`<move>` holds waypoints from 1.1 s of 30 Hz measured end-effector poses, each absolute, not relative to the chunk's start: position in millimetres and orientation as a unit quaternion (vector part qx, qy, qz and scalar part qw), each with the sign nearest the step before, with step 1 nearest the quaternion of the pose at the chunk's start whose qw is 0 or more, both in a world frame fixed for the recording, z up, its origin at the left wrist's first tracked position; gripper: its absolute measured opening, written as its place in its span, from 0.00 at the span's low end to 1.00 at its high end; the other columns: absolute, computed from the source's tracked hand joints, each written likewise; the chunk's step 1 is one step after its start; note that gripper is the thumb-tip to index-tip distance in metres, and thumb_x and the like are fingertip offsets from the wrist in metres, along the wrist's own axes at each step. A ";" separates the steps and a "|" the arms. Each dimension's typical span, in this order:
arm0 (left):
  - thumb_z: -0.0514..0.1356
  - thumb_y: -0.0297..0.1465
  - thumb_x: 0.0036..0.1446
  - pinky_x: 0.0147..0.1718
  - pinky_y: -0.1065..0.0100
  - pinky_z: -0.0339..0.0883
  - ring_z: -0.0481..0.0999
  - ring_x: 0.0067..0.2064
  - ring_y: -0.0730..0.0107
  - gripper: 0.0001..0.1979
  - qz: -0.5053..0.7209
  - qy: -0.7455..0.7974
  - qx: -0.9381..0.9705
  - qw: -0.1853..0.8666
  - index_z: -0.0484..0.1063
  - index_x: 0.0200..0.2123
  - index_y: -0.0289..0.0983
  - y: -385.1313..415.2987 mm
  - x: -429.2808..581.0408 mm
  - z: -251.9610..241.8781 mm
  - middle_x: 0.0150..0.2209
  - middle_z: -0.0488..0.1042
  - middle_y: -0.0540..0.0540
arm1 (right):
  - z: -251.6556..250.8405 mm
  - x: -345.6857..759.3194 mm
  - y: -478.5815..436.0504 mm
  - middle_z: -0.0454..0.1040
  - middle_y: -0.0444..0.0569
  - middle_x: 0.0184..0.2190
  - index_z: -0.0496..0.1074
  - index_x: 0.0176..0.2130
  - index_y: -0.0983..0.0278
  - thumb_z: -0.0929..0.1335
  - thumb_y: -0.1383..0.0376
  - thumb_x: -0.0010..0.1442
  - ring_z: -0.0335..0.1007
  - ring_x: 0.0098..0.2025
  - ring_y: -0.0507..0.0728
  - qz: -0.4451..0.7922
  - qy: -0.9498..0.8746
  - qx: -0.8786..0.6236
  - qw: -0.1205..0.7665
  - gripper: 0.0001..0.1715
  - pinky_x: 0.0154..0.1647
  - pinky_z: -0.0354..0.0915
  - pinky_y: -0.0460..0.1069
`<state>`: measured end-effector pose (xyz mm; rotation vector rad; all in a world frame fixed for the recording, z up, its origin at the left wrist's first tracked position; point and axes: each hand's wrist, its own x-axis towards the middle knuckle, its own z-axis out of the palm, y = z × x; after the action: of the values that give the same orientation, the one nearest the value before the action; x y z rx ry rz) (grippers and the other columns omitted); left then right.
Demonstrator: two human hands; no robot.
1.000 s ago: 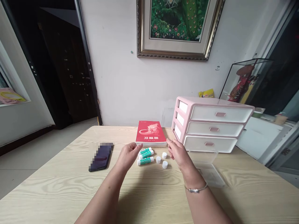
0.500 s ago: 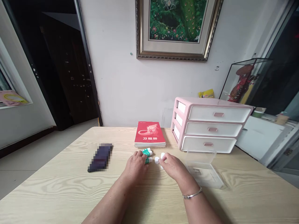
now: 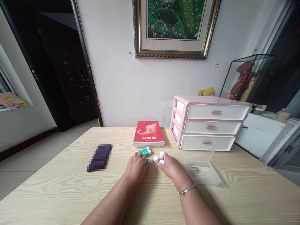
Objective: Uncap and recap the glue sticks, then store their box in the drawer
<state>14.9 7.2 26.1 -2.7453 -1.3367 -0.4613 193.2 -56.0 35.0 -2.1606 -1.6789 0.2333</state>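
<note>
My left hand lies with its fingers curled over a green-and-white glue stick, whose white end sticks out at the right. Just beyond its fingertips, more glue sticks lie side by side on the table. My right hand has its fingers bent around a white cap at its fingertips; part of the grip is hidden. A second white cap is by the index finger. Between the hands a third white cap stands on the table.
An open clear plastic box is right of my right hand. Behind stand a red book and a pink-and-white drawer unit. A dark pixelated object lies at left on the wooden table.
My right hand has shifted slightly, and the white caps show more clearly beside it. My left hand has drawn back a little from the farther glue sticks. The camera view has shifted slightly.
</note>
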 end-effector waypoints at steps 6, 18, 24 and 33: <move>0.59 0.34 0.59 0.50 0.58 0.65 0.70 0.52 0.52 0.11 -0.142 -0.438 -0.888 -0.005 0.76 0.43 0.38 5.6 13.9 28.7 0.45 0.75 0.38 | 29.0 195.6 -52.2 0.77 0.50 0.35 0.69 0.37 0.62 0.69 0.59 0.54 0.70 0.35 0.57 0.077 -0.606 -0.766 0.200 0.10 0.30 0.51 0.47; 0.55 0.33 0.61 0.44 0.60 0.64 0.73 0.47 0.53 0.09 -0.201 -0.414 -0.884 -0.082 0.73 0.41 0.36 13.3 8.5 32.6 0.43 0.75 0.39 | 27.5 201.4 -36.2 0.72 0.46 0.27 0.70 0.42 0.63 0.66 0.54 0.59 0.67 0.29 0.55 0.204 -0.537 -0.668 0.473 0.17 0.30 0.59 0.47; 0.50 0.43 0.66 0.35 0.69 0.62 0.68 0.35 0.67 0.17 -0.299 -0.285 -0.839 -0.354 0.69 0.42 0.37 10.6 0.6 43.8 0.35 0.71 0.47 | 39.4 192.7 -37.5 0.68 0.43 0.27 0.69 0.46 0.65 0.69 0.45 0.54 0.61 0.25 0.51 0.349 -0.484 -0.521 0.610 0.30 0.24 0.58 0.45; 0.53 0.48 0.63 0.33 0.70 0.65 0.72 0.34 0.71 0.21 -0.263 -0.213 -0.759 -0.556 0.68 0.41 0.35 8.1 -2.0 46.1 0.38 0.71 0.46 | 49.7 184.7 -49.9 0.70 0.45 0.31 0.69 0.47 0.64 0.69 0.44 0.56 0.63 0.28 0.51 0.372 -0.543 -0.481 0.579 0.30 0.27 0.62 0.46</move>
<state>-2.0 8.1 46.1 -3.9463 -1.1069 -1.3673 184.7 -49.9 49.7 -1.1254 -1.2696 0.8709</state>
